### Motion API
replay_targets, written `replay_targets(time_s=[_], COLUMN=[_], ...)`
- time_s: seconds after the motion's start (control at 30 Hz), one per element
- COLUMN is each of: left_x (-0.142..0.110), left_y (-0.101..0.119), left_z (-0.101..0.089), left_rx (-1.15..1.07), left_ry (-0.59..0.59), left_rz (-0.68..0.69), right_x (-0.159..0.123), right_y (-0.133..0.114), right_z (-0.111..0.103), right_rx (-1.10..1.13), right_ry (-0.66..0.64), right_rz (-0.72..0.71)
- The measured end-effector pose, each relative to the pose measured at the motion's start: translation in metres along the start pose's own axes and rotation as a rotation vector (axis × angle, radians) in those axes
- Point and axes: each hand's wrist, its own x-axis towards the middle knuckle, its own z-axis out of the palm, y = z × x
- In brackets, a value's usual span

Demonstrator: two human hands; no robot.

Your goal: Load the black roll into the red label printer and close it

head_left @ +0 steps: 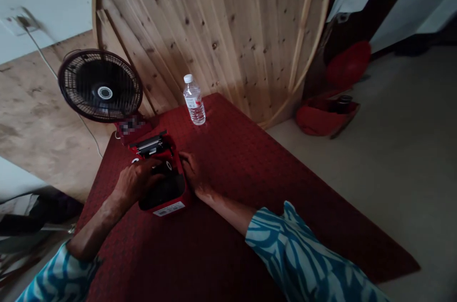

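Red boxy printer (180,188) sat open on the red patterned mat (250,173), and both hands were right on it! Its long axis ran away from the person, from the near end with the white sticker label (169,209) up and to the left toward the raised lid (134,126), which carried a dark roller bar (150,146). The left hand (137,183) was the closer one to the black compartment (162,192), coming in from the printer's left side and reaching across the opening. Those left fingers (153,169) were curled over the compartment's far end, beside a small white ring mark, but the shadow hid whether they were gripping anything. Over on the other side, the right hand (191,171) lay against the printer's right wall, its fingertips at the rim, neither clearly clenched nor fully spread, and nothing visibly pinched. So the printer lay straight ahead of the person, squarely between the two hands, with the left forearm angled in and the right forearm lying low across the mat. Blue-and-white patterned sleeves (296,254) covered both arms. Beyond the lid stood a black desk fan (78,83), and a clear water bottle (194,102) stood well clear of the fingers near the mat's far corner. A round wooden tabletop (214,31) leaned behind it all, with a red bag (321,121) off to the right on the floor.
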Motion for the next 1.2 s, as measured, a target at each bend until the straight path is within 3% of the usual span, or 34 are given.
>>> replay_targets(time_s=[0.13, 0.4, 0.5, 0.6, 0.77, 1.0, 1.2], left_x=[0.014, 0.035, 0.017, -0.017, -0.067, -0.067, -0.074], left_y=[0.009, -0.001, -0.012, -0.022, -0.018, -0.001, -0.002], left_z=[0.003, 0.011, 0.000, -0.008, 0.005, 0.032, 0.033], left_rx=[0.140, -0.003, -0.207, -0.403, -0.447, -0.365, -0.280], left_ry=[-0.150, -0.265, -0.174, -0.010, 0.116, 0.382, 0.454], left_rz=[-0.053, 0.072, 0.097, 0.040, 0.087, 0.200, 0.363], right_x=[0.000, 0.000, 0.000, 0.000, -0.003, -0.002, -0.001], right_y=[0.000, 0.001, 0.002, -0.001, -0.009, -0.003, -0.001], right_z=[0.000, 0.000, 0.001, 0.001, -0.001, 0.000, 0.000], right_rx=[-0.015, -0.004, -0.004, -0.012, -0.012, -0.026, -0.010], right_ry=[-0.001, 0.009, 0.021, 0.025, 0.010, 0.030, 0.031], right_rz=[-0.003, 0.007, 0.008, 0.011, 0.014, 0.005, -0.002])
